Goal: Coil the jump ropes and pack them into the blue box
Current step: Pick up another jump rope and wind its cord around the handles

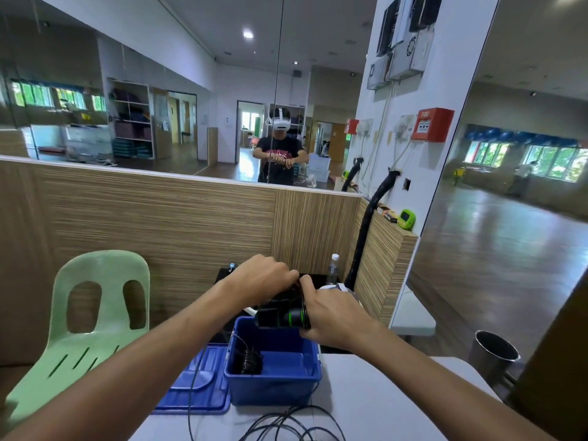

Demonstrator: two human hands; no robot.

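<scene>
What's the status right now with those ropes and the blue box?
Left hand and right hand both gripping black jump rope handles above blue box. One coiled rope already inside. Loose cord on table, lid beside box.

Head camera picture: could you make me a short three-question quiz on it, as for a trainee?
1. True or false: the blue plastic box already holds a coiled black rope.
2. What lies flat to the left of the box?
A. its blue lid
B. a red towel
C. a metal tray
3. Fill in: both the left hand and the right hand grip the black jump-rope handles with green rings directly above the ____.

Key: 1 true; 2 A; 3 box.
</scene>
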